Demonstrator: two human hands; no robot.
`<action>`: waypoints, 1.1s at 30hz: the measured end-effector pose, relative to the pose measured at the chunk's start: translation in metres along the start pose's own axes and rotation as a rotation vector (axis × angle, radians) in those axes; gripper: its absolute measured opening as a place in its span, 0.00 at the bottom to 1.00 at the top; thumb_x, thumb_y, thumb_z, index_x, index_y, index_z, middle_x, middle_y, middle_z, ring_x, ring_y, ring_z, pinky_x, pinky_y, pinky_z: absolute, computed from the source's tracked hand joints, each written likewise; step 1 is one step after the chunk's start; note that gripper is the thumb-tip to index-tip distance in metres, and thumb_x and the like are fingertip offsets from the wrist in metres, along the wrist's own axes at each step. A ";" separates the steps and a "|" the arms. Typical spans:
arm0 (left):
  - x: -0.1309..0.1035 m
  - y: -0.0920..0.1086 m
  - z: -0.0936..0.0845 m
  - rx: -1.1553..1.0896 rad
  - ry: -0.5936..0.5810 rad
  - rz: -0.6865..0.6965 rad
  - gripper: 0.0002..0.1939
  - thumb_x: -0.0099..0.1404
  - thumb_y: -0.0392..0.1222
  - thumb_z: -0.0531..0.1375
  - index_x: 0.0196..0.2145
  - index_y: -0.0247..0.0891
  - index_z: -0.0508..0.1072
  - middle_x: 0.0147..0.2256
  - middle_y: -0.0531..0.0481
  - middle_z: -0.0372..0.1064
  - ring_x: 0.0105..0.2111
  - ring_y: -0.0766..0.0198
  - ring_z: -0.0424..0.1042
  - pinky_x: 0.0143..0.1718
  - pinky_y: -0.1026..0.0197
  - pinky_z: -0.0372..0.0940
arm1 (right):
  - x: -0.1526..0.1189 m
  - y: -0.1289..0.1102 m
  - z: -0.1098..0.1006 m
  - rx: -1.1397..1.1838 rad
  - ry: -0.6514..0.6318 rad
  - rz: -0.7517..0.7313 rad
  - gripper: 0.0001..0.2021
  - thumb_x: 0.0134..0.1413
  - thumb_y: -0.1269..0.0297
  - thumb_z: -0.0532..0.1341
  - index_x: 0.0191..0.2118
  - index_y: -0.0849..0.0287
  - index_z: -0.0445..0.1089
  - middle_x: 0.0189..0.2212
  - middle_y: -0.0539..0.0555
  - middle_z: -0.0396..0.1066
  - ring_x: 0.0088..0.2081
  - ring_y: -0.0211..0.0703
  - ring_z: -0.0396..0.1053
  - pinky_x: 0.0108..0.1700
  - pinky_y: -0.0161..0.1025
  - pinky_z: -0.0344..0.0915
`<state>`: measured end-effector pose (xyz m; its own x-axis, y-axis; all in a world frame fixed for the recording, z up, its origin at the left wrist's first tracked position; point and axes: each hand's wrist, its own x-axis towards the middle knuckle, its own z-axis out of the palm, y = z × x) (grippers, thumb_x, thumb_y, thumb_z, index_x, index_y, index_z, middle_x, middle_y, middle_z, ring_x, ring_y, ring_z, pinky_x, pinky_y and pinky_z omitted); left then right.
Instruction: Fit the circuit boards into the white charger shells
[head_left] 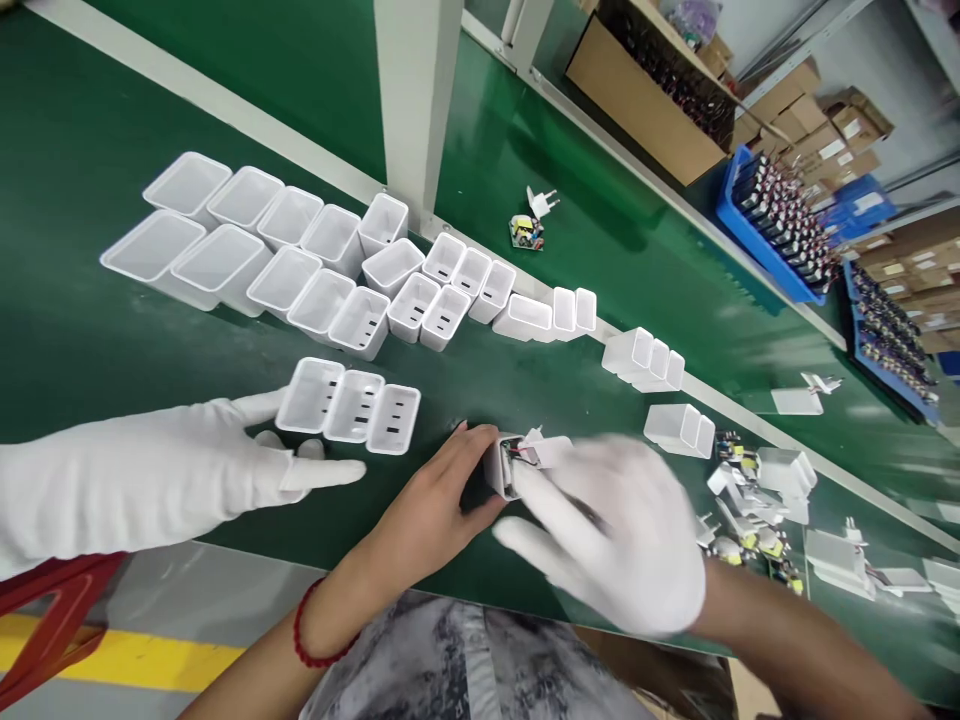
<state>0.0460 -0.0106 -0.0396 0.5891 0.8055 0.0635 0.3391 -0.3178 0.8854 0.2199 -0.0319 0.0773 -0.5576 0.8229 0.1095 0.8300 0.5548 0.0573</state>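
My bare left hand, with a red bracelet at the wrist, is closed around a small white plastic case standing on the green bench. In the case's mouth sits a circuit board with thin red and dark wires. A flat white piece sticks out beside it, meeting my right hand. My right hand, in a white glove, is over the case, a finger reaching to its opening. Motion smears this hand, so its grip cannot be made out.
Another person's gloved hand touches three joined-up white cases on the left. Rows of open white cases stand beyond. Loose boards and covers lie right. A white post rises behind; blue trays hold parts.
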 end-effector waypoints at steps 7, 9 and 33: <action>0.002 0.006 0.005 0.068 0.038 0.017 0.30 0.64 0.37 0.61 0.61 0.44 0.57 0.58 0.44 0.66 0.62 0.49 0.63 0.63 0.46 0.61 | -0.054 -0.036 0.055 0.059 0.014 0.307 0.21 0.64 0.61 0.56 0.60 0.61 0.61 0.52 0.68 0.66 0.47 0.57 0.69 0.40 0.46 0.70; 0.003 0.006 0.005 0.096 0.039 0.012 0.29 0.64 0.37 0.62 0.60 0.43 0.57 0.57 0.42 0.67 0.61 0.47 0.64 0.61 0.44 0.63 | -0.050 -0.039 0.070 0.085 0.066 0.325 0.22 0.65 0.62 0.54 0.62 0.64 0.58 0.53 0.70 0.65 0.48 0.57 0.69 0.39 0.47 0.72; -0.035 -0.004 -0.001 0.262 0.106 0.209 0.24 0.72 0.38 0.54 0.63 0.40 0.59 0.59 0.43 0.68 0.60 0.53 0.66 0.59 0.49 0.67 | -0.072 0.051 0.109 -0.145 0.434 0.579 0.23 0.66 0.68 0.54 0.64 0.58 0.59 0.56 0.66 0.68 0.54 0.55 0.71 0.48 0.46 0.75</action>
<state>0.0233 -0.0366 -0.0450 0.5910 0.7525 0.2906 0.4040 -0.5879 0.7008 0.3013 -0.0491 -0.0360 0.0011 0.8397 0.5431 1.0000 -0.0002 -0.0018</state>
